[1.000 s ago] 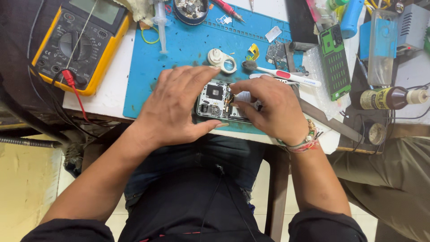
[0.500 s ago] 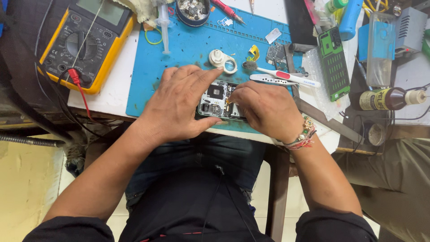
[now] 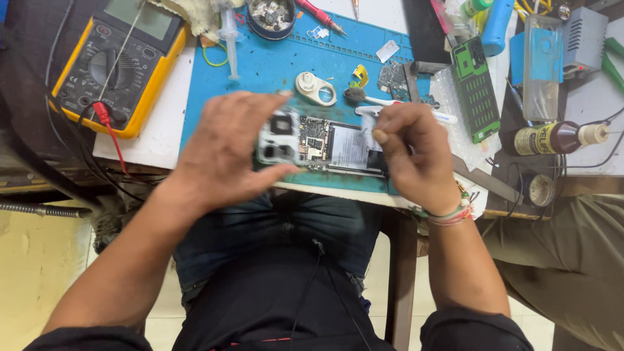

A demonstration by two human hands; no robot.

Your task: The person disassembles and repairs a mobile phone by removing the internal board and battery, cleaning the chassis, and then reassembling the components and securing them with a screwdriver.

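Observation:
An opened phone (image 3: pixel 331 146) with bare circuit board and battery lies on the blue work mat (image 3: pixel 273 68) near the table's front edge. My left hand (image 3: pixel 227 153) grips its left end, by the grey camera frame (image 3: pixel 276 138). My right hand (image 3: pixel 413 153) holds its right end, fingers curled; whether a small tool is pinched in them I cannot tell.
A yellow multimeter (image 3: pixel 120 62) with red lead sits at the left. On the mat lie a syringe (image 3: pixel 229 39), a white ring part (image 3: pixel 315 88) and a tin of small parts (image 3: pixel 271 14). A green circuit board (image 3: pixel 474 88), brown bottle (image 3: pixel 552 138) and clear box (image 3: pixel 541 68) stand to the right.
Both hands have spread apart along the phone, uncovering its board and battery. The left hand slid left, the right hand moved right.

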